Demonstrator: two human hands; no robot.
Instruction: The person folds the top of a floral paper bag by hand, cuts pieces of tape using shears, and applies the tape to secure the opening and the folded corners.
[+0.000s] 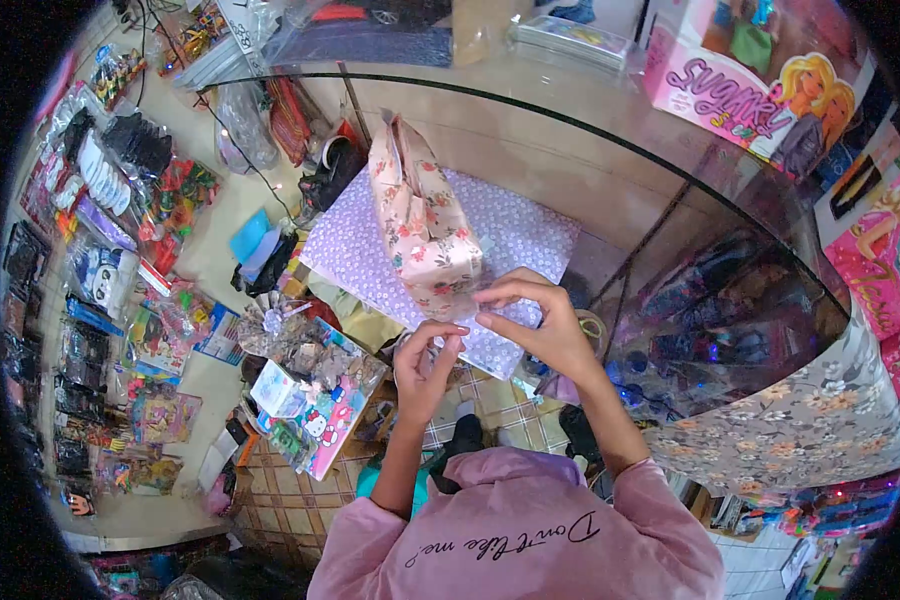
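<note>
A pink floral gift bag, or a package wrapped like one (pixel 425 220), lies on a lilac sheet of paper with small white flowers (pixel 530 215). Just below the near end of the bag, my left hand (pixel 425 370) has its thumb and forefinger curled together in a pinch. My right hand (pixel 545 325) comes in from the right, its thumb and forefinger bent toward each other beside the bag's lower corner. Whatever thin or clear thing sits between the fingertips is too small to make out. The two hands are close but apart.
A glass showcase (pixel 660 200) curves behind and to the right. Boxed dolls (pixel 750 90) stand on top. Bagged small toys (pixel 160 330) cover the left counter. Near my left arm lies a Hello Kitty item (pixel 325 420). Floral cloth (pixel 800 410) hangs at the right.
</note>
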